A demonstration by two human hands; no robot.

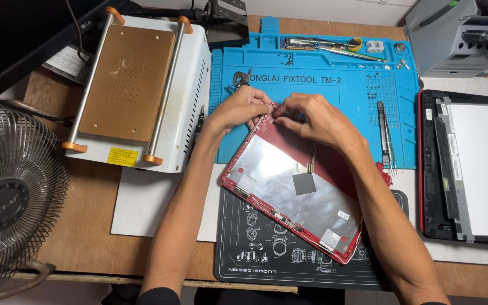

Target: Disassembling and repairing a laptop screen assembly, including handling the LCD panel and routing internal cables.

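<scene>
Bare forearms; dark short sleeves

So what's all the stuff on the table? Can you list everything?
laptop lid shell: one, red with silvery inside, tilted at the middle, on the two mats
blue mat: one, blue, back middle
black mat: one, black with white drawings, front middle
tweezers: one pair, grey, right part of the blue mat
heating plate machine: one, white with a brown top, back left
fan: one, grey wire cage, left edge
screen panel: one, white in a black and red frame, right
grey machine: one, back right
left hand: fingers pinching the lid's top corner
right hand: fingers on the same corner
</scene>
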